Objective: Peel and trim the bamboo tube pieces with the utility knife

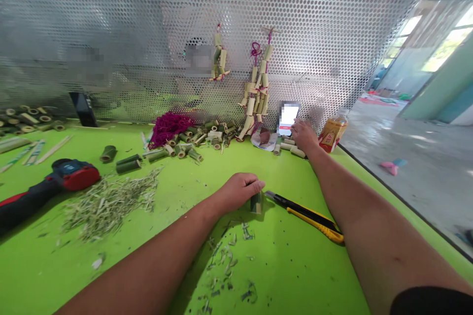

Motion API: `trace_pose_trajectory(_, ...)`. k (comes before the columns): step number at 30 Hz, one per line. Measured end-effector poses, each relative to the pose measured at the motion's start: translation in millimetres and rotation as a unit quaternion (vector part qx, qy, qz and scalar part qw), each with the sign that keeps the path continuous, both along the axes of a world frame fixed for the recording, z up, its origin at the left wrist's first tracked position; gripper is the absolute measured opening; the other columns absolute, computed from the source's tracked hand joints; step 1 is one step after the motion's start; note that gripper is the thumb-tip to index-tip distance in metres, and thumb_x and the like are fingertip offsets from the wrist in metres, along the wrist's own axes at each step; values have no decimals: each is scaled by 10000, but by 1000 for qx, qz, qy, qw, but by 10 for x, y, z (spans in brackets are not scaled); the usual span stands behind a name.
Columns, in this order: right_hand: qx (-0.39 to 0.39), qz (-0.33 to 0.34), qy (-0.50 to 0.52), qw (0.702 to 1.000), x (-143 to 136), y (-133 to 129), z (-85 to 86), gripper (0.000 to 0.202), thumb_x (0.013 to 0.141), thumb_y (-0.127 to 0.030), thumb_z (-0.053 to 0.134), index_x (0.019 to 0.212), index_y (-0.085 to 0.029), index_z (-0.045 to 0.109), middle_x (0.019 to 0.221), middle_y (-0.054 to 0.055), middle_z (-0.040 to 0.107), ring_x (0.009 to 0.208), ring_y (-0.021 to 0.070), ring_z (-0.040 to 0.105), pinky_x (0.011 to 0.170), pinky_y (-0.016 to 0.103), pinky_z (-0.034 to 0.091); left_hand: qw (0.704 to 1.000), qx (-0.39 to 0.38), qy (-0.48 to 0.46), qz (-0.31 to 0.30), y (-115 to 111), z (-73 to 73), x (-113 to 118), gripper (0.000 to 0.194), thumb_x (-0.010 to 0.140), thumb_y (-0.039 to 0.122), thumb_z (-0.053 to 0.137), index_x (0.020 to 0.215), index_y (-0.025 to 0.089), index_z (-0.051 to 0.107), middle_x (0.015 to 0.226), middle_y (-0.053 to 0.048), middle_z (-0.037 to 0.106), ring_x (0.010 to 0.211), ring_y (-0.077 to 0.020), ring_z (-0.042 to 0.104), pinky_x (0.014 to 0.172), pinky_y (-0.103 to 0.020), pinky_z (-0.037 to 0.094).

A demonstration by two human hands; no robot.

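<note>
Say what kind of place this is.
Probably a small bamboo-craft workshop: cut bamboo pieces, a utility knife among shavings, and strung bamboo figures against a perforated metal panel.

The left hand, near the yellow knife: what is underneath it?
Under the left hand, a short green bamboo piece shows its near end above the lime-green tabletop. The hand covers the rest, so its far end cannot be seen.

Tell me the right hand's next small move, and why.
Probably move the right hand from the phone to the knife: its blade points towards the bamboo piece that the left hand holds on the table, and shavings lie close by.
</note>
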State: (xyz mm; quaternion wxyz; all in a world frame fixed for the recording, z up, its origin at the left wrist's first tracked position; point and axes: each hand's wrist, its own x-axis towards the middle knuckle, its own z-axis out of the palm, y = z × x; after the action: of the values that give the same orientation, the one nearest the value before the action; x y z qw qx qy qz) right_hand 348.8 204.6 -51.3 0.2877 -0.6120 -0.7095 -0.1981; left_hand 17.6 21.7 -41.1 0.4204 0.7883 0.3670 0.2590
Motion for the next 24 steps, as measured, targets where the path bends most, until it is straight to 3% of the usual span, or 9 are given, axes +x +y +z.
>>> trace_pose_trajectory(8,-6,-12,19,1000,-18,-24,17,275,895,-293,402,991,-210,646,1401,54,470,1242,267,422,1040,402,336,1000,-5,-3,1,4,-5,4,457,836,560,435,614,161,403,589,44,333,579,-89,328,537,-221,269)
trace_pose_trajectory(24,14,3,42,999,-33,-56,32,243,888,-300,433,991,-223,640,1374,69,497,1233,278,444,1027,423,359,1000,-8,-8,2,2,-11,3,462,831,566,441,608,164,393,587,46,319,574,-87,314,525,-219,264)
